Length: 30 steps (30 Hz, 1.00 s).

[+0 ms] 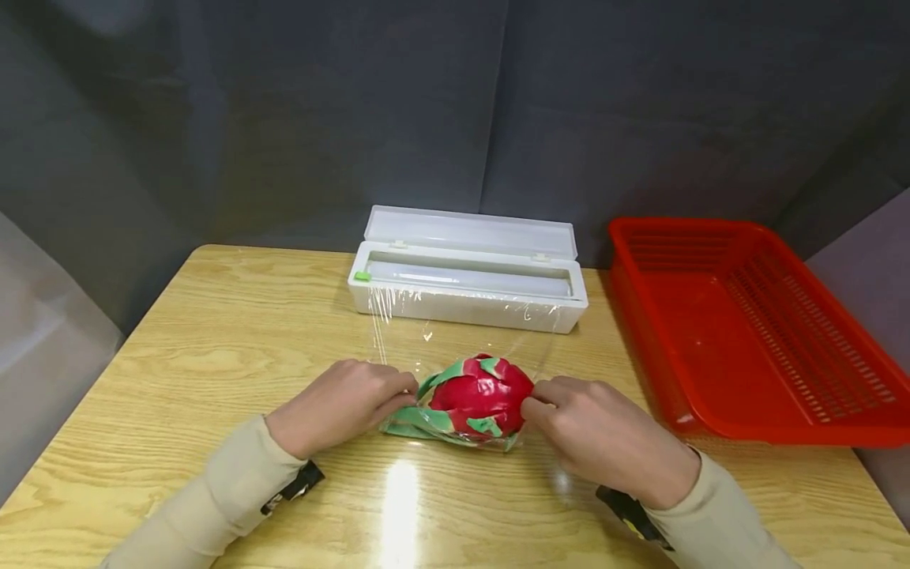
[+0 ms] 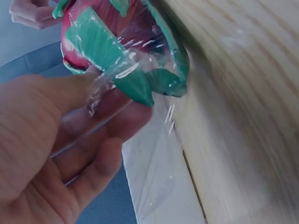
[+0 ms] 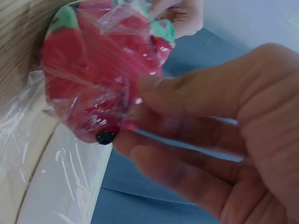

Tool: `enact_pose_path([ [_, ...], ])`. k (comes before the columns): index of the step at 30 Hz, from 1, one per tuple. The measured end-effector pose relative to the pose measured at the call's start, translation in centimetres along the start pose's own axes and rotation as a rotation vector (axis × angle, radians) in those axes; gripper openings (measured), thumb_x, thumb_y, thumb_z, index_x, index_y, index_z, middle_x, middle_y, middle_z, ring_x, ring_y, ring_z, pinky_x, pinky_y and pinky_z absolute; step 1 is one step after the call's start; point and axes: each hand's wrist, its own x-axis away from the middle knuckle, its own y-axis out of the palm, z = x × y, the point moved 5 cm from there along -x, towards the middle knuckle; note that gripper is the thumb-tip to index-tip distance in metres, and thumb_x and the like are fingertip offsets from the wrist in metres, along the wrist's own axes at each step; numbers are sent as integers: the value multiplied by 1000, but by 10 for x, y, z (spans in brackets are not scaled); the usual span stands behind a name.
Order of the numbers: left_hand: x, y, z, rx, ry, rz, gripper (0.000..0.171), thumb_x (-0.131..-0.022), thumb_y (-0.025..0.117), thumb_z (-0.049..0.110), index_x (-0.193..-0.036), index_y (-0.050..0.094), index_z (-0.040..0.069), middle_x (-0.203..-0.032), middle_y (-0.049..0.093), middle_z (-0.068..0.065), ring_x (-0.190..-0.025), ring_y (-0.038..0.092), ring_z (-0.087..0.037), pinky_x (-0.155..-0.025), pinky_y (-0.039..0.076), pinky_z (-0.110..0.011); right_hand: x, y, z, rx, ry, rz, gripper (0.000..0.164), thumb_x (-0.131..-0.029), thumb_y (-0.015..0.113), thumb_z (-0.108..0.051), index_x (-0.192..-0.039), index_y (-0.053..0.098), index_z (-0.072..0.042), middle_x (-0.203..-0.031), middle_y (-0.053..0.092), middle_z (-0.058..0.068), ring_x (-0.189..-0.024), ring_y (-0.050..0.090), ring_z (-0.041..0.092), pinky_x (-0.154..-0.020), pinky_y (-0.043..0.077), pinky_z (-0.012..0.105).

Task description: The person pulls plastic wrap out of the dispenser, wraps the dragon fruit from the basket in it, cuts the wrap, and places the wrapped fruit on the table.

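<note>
A red dragon fruit [image 1: 482, 397] with green leaf tips lies on its side on the table, partly covered in clear cling film [image 2: 122, 70]. My left hand [image 1: 348, 401] pinches the film between thumb and fingers at the fruit's leafy end. At the opposite end, my right hand [image 1: 604, 431] pinches film against the fruit, its thumb and fingertips right by the dark tip [image 3: 106, 137]. From the fruit, a sheet of film stretches back to a white dispenser box [image 1: 465, 307] with its lid raised and a roll [image 1: 469, 278] inside.
A green slider [image 1: 362, 276] sits at the left end of the dispenser. To the right stands a red plastic basket [image 1: 650, 371] with slotted sides. Grey cloth [image 1: 341, 118] hangs behind the wooden table [image 1: 213, 340].
</note>
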Motion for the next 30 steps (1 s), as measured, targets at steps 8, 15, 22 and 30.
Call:
enact_pose_path([
  [8, 0, -4, 4, -29, 63, 136, 11, -88, 82, 20, -96, 74, 17, -92, 67, 8, -80, 60, -4, -72, 56, -19, 0, 1, 3, 5, -37, 51, 19, -74, 89, -7, -80, 72, -14, -76, 73, -1, -63, 68, 10, -60, 61, 26],
  [15, -1, -2, 6, -21, 61, 116, 5, -90, 80, 17, -91, 76, 16, -84, 69, 8, -73, 61, -1, -68, 55, -17, -1, 0, 5, -6, -43, 67, 18, -75, 90, -8, -84, 76, -13, -77, 74, -1, -65, 71, 11, -63, 63, 28],
  [22, 0, 0, 10, 12, 75, 89, 11, -94, 74, 9, -104, 76, 8, -95, 77, 1, -87, 73, -8, -80, 62, -23, -3, 0, 5, -30, -61, 114, 19, -74, 90, -8, -85, 75, -14, -75, 71, -4, -63, 67, 9, -61, 62, 28],
  [30, 0, 1, 14, 45, 62, 61, 8, -97, 70, 7, -104, 73, 8, -95, 76, 0, -86, 72, -7, -78, 61, -21, -3, 3, 10, -68, -34, 128, 25, -72, 94, -16, -90, 77, -15, -77, 74, -4, -64, 69, 8, -64, 62, 26],
])
